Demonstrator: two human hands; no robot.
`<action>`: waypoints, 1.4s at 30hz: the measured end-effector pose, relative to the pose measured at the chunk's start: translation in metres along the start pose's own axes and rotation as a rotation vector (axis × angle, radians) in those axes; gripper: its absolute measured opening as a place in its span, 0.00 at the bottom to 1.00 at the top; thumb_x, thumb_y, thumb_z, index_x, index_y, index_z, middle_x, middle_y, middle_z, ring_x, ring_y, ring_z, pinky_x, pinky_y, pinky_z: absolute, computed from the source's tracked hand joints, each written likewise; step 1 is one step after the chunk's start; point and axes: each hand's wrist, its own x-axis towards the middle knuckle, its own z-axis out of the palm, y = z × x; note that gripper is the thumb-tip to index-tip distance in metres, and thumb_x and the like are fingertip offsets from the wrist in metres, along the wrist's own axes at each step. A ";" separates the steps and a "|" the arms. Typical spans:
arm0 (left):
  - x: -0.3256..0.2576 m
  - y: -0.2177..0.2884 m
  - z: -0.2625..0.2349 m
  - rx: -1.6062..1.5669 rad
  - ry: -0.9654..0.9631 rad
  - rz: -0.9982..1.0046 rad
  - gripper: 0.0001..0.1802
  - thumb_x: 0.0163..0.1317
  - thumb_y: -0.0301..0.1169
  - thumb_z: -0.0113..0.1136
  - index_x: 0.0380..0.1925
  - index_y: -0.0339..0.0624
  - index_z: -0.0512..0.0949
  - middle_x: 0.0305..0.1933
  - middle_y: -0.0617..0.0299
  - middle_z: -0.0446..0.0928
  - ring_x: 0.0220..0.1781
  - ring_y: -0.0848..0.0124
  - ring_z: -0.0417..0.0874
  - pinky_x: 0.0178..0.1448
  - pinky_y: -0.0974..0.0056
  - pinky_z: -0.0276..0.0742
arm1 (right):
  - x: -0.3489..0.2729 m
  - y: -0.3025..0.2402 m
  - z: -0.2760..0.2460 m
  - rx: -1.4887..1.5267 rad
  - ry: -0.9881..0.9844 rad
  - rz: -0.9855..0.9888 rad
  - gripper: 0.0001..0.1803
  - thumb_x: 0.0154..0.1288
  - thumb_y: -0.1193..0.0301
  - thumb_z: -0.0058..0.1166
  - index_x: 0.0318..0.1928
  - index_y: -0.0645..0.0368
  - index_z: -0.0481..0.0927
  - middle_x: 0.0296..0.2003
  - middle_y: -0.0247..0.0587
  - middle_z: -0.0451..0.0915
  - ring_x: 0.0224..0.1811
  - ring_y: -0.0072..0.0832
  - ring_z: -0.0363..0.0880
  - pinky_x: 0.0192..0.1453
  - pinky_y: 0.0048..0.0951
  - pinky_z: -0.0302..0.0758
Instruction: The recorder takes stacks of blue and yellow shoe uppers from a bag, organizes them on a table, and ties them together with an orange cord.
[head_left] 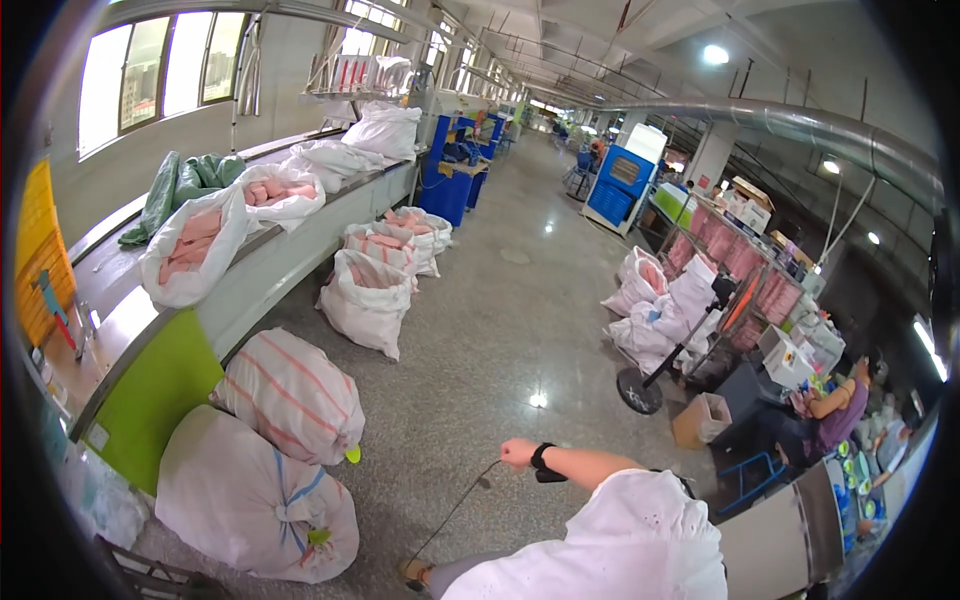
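Note:
My right hand [518, 453] is closed around the upper end of a thin dark cord or wire [457, 508]. It slants down and left toward my foot [415, 571], and I cannot tell what its lower end meets. A black band [546, 463] circles my wrist, and a white sleeve [640, 510] covers the upper arm. My left hand is out of sight. Left of the cord, apart from my hand, stand a full white sack tied with blue [240, 495] and a red-striped white sack [292, 395].
Open sacks of pink pieces stand on the left bench [195, 250] and on the floor [367, 300]. At right are white sacks [665, 320], a round-based stand [640, 390], a cardboard box [700, 420] and a seated person [835, 415]. A blue-and-white machine [622, 180] stands farther back.

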 end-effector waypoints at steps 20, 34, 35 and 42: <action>-0.072 0.006 -0.052 -0.061 -0.076 -0.089 0.18 0.56 0.37 0.48 0.40 0.36 0.74 0.46 0.44 0.73 0.49 0.58 0.72 0.51 0.59 0.65 | -0.129 0.022 0.080 0.148 -0.360 -0.018 0.16 0.49 0.78 0.40 0.39 0.58 0.74 0.17 0.39 0.77 0.18 0.27 0.76 0.21 0.29 0.71; -0.071 0.017 -0.046 -0.143 -0.100 -0.170 0.18 0.56 0.37 0.48 0.41 0.37 0.74 0.47 0.44 0.72 0.49 0.58 0.72 0.51 0.59 0.65 | -0.185 0.026 0.119 -0.329 -0.447 -0.320 0.18 0.41 0.80 0.49 0.38 0.55 0.76 0.26 0.38 0.78 0.23 0.28 0.77 0.25 0.32 0.72; -0.076 0.015 -0.049 -0.139 -0.108 -0.190 0.18 0.56 0.37 0.48 0.41 0.37 0.74 0.47 0.44 0.72 0.49 0.58 0.72 0.51 0.59 0.65 | -0.190 0.019 0.115 -0.302 -0.524 -0.266 0.15 0.42 0.78 0.50 0.36 0.56 0.77 0.24 0.38 0.78 0.22 0.28 0.76 0.25 0.33 0.72; -0.048 0.033 -0.070 -0.164 -0.177 -0.190 0.18 0.56 0.37 0.48 0.42 0.37 0.74 0.47 0.44 0.72 0.50 0.58 0.71 0.52 0.59 0.64 | -0.161 0.117 -0.198 -0.303 0.867 0.426 0.08 0.48 0.69 0.51 0.29 0.58 0.80 0.34 0.46 0.79 0.37 0.37 0.78 0.39 0.36 0.75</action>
